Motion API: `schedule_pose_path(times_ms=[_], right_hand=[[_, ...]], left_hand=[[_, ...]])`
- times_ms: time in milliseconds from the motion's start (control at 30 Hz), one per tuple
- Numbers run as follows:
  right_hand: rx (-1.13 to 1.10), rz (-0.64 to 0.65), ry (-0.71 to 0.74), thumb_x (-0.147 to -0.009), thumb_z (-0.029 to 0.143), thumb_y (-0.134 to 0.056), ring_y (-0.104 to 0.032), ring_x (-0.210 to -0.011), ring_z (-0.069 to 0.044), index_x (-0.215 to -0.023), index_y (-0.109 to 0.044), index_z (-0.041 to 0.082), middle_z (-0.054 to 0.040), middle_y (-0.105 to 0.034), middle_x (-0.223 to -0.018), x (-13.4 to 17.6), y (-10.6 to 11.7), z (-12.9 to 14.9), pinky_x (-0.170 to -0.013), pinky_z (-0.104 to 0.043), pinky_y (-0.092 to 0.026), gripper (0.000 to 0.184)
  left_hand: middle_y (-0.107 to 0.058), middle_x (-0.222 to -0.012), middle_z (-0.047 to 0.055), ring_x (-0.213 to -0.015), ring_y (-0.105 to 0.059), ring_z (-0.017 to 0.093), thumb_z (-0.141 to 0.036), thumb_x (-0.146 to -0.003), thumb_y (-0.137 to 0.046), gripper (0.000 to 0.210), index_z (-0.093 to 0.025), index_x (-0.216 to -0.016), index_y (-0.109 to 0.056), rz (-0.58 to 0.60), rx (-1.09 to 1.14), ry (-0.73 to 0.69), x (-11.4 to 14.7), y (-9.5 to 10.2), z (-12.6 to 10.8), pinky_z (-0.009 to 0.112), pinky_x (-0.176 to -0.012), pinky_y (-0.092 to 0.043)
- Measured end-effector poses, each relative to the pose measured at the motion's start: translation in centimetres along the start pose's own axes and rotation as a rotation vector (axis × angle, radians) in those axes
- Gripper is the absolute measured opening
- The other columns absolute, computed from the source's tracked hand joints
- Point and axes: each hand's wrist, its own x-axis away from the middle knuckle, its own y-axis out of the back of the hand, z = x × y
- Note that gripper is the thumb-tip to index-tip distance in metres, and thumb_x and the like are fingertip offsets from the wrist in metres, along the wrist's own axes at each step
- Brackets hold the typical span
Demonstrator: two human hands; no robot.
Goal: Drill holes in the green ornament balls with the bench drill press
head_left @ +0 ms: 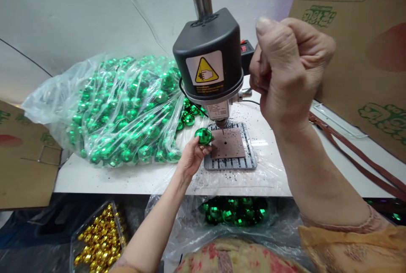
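My left hand (194,154) pinches a shiny green faceted bauble (203,136) between thumb and fingers. It holds the bauble just left of the bit of a black bench drill press (207,53). Below the bit, a brown board (233,148) with a small dark hole lies on the slotted metal base (250,161). My right hand (285,64) is raised to the right of the drill head, its fingers curled into a fist. Whatever it grips is hidden by the hand. A silver side hub (245,93) of the press shows near the wrist.
A large clear plastic bag (50,91) full of green baubles lies left on the white table (95,180). Loose green baubles (188,119) sit behind my left hand. Cardboard boxes (25,167) flank both sides. Below are a bin of gold baubles (100,239) and more green baubles (234,212).
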Motion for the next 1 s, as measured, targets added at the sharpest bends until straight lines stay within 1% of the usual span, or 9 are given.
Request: schedule_pose_path(times_ms=[67,133,200,267,333,433,600,767,1000], right_hand=[[0.020,0.007,0.002,-0.077,0.049,-0.074,-0.030,-0.035,-0.008,-0.050,-0.040,0.022,0.0056,-0.037,-0.042,0.0,0.0,-0.1,-0.038,-0.032,-0.025,0.051],[0.049,0.013,0.008,-0.080,0.049,-0.071,-0.030,-0.036,-0.007,-0.051,-0.038,0.022,0.0058,-0.037,-0.043,0.0,0.1,-0.1,-0.038,-0.031,-0.025,0.052],[0.067,0.013,0.014,-0.081,0.050,-0.070,-0.029,-0.036,-0.007,-0.052,-0.036,0.022,0.0056,-0.038,-0.044,0.1,0.1,-0.2,-0.038,-0.031,-0.024,0.053],[0.086,0.012,0.016,-0.081,0.054,-0.068,-0.028,-0.037,-0.007,-0.053,-0.035,0.022,0.0053,-0.038,-0.045,0.1,0.0,-0.2,-0.038,-0.031,-0.023,0.054],[0.117,0.013,0.012,-0.082,0.058,-0.066,-0.027,-0.039,-0.007,-0.054,-0.033,0.022,0.0049,-0.037,-0.046,0.1,0.0,-0.2,-0.040,-0.032,-0.022,0.056],[0.158,0.020,0.006,-0.083,0.063,-0.062,-0.027,-0.041,-0.007,-0.055,-0.032,0.022,0.0045,-0.036,-0.047,0.1,0.0,-0.2,-0.041,-0.032,-0.022,0.058],[0.183,0.018,0.018,-0.085,0.068,-0.055,-0.027,-0.043,-0.007,-0.056,-0.028,0.021,0.0038,-0.033,-0.048,0.3,-0.1,0.2,-0.044,-0.031,-0.022,0.061],[0.191,0.010,0.031,-0.085,0.070,-0.052,-0.027,-0.044,-0.007,-0.057,-0.028,0.022,0.0035,-0.033,-0.048,0.2,-0.2,0.1,-0.043,-0.031,-0.022,0.061],[0.183,0.035,0.007,-0.085,0.064,-0.058,-0.028,-0.045,-0.008,-0.059,-0.031,0.022,0.0041,-0.033,-0.051,0.0,0.1,-0.5,-0.045,-0.031,-0.026,0.057]], left_hand=[[-0.076,-0.098,0.009,-0.075,-0.067,0.015,-0.053,-0.076,-0.084,0.054,-0.015,-0.110,-0.069,-0.018,-0.100,-0.047,-0.3,0.1,0.5,0.024,-0.062,-0.050],[-0.076,-0.104,0.007,-0.083,-0.068,0.016,-0.047,-0.072,-0.088,0.057,-0.018,-0.117,-0.068,-0.049,-0.238,-0.128,-0.5,0.2,1.0,0.023,-0.065,-0.050],[-0.075,-0.110,0.006,-0.092,-0.068,0.018,-0.044,-0.071,-0.090,0.060,-0.020,-0.121,-0.069,-0.042,-0.354,-0.179,-0.8,0.2,1.5,0.025,-0.072,-0.053],[-0.075,-0.115,0.006,-0.100,-0.068,0.020,-0.046,-0.074,-0.087,0.059,-0.021,-0.125,-0.069,-0.011,-0.432,-0.200,-1.0,0.1,1.9,0.029,-0.083,-0.055],[-0.075,-0.117,0.007,-0.101,-0.069,0.020,-0.047,-0.077,-0.085,0.060,-0.022,-0.129,-0.068,0.008,-0.515,-0.210,-1.2,0.1,2.2,0.031,-0.089,-0.055],[-0.074,-0.121,0.008,-0.100,-0.069,0.021,-0.046,-0.080,-0.082,0.062,-0.022,-0.134,-0.066,0.016,-0.660,-0.241,-1.5,0.0,2.4,0.035,-0.093,-0.054],[-0.070,-0.127,0.010,-0.109,-0.065,0.025,-0.044,-0.080,-0.082,0.055,-0.023,-0.130,-0.070,-0.003,-0.894,-0.372,-1.6,-0.5,2.5,0.041,-0.100,-0.052],[-0.071,-0.122,0.009,-0.121,-0.061,0.029,-0.039,-0.076,-0.086,0.052,-0.024,-0.123,-0.071,0.043,-0.922,-0.484,-1.7,-1.7,3.1,0.045,-0.109,-0.047],[-0.068,-0.126,0.010,-0.125,-0.060,0.030,-0.033,-0.073,-0.088,0.053,-0.024,-0.123,-0.070,0.039,-0.826,-0.421,-1.8,-2.7,3.6,0.046,-0.112,-0.045]])
